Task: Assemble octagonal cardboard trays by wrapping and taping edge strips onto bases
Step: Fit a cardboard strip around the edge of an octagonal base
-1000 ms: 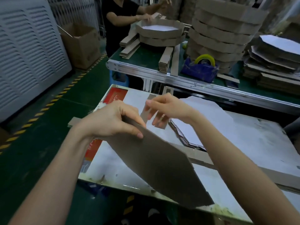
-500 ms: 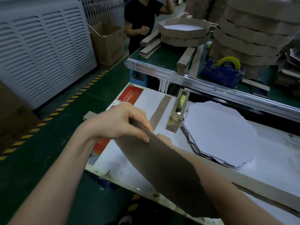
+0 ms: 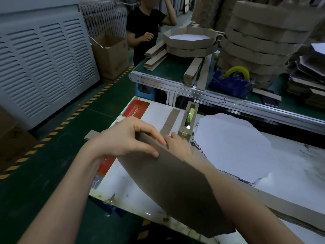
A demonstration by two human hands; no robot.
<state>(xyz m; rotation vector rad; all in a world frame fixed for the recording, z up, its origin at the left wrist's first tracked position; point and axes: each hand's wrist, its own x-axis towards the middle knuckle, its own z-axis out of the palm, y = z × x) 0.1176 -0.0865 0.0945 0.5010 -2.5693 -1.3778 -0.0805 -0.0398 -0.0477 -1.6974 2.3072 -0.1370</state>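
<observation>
A brown cardboard piece [image 3: 172, 187] stands tilted on edge over the near side of the white worktable [image 3: 290, 162]. My left hand [image 3: 128, 138] grips its upper left corner, thumb on the near face and fingers curled over the top edge. My right hand [image 3: 177, 143] is behind the piece; only its knuckles show above the top edge, close to the tape dispenser [image 3: 187, 124] with green tape. A stack of white octagonal bases [image 3: 232, 145] lies flat to the right. A long brown edge strip [image 3: 288, 206] lies along the table at the lower right.
A short cardboard strip [image 3: 170, 120] lies left of the dispenser. Behind is a green bench [image 3: 175, 66] with finished trays [image 3: 190, 39], a tall tray stack [image 3: 260, 32], a yellow tape roll [image 3: 237, 72] and strip bundles. A person in black [image 3: 144, 30] stands there. A grey louvred machine [image 3: 44, 59] is at left.
My right hand has gone from in front of the cardboard, by my left hand, to behind it near the tape dispenser. The view has shifted left and closer; my left hand keeps its grip.
</observation>
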